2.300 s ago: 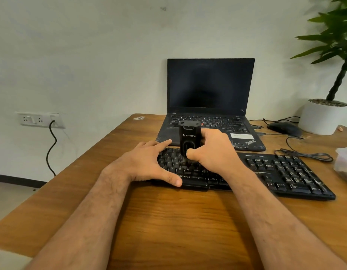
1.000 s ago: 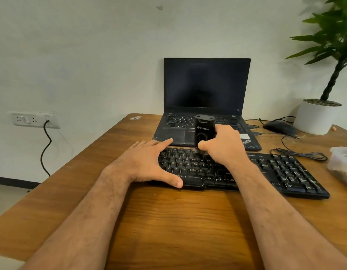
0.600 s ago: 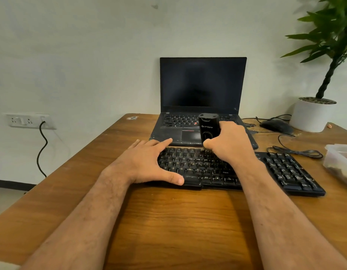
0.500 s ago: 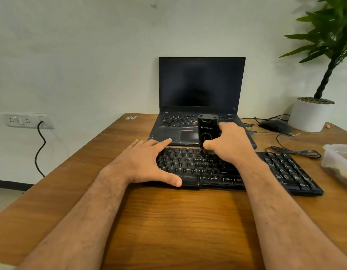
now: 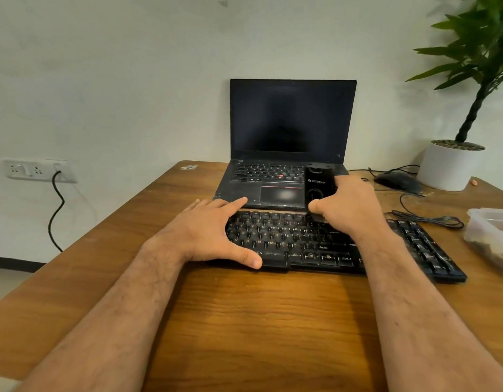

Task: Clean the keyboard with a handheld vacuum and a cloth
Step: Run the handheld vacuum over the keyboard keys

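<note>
From the head view, the keyboard [image 5: 315,244] lies just in front of the laptop [image 5: 290,154]. The left hand [image 5: 213,230] rests flat, fingers straight, on its left end. The right hand [image 5: 349,207] grips the upright handheld vacuum [image 5: 318,185] at its far edge.

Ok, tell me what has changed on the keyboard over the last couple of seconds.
The right hand has carried the upright handheld vacuum rightward along the keyboard, from near its left-centre keys toward the middle, working the back rows. Its grip on the vacuum is unchanged. The left hand has stayed flat on the keyboard's left end, steadying it. The laptop, mouse and wooden table look unmoved.
</note>
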